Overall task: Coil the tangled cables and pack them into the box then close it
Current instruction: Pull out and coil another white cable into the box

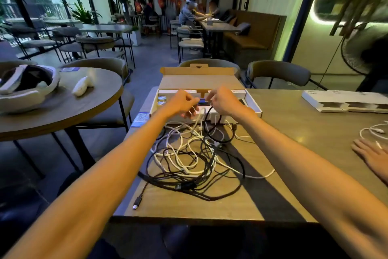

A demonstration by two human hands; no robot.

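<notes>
My left hand (182, 100) is pinched narrow, thumb and fingers drawn together on a white cable (196, 121) whose end pokes out just past my fingertips. My right hand (223, 100) is pinched the same way on a black cable (207, 124) that drops from the grip in a loop toward the surface (294, 124). Both hands hover close together over the near edge of the open box (255, 105), nearly touching each other.

Below them the white and black strands run down into the tangled cables (195, 162), a loose heap of looped leads lying on the surface just in front of the box. One black lead trails off the near left side of the heap and ends in a plug (136, 204) near the surface's edge.

The box sits at the far side of the surface with its cardboard lid (199, 81) folded back and standing open. Inside, at the left end, I can see two small round jars (162, 100); a small blue item (203, 101) shows between my hands, but I cannot tell what it is. White inserts line the back of the box; the rest of the interior is hidden by my hands.

Well apart on the right, another person's hand (371, 158) rests flat on the surface beside a separate white cord (373, 130).
</notes>
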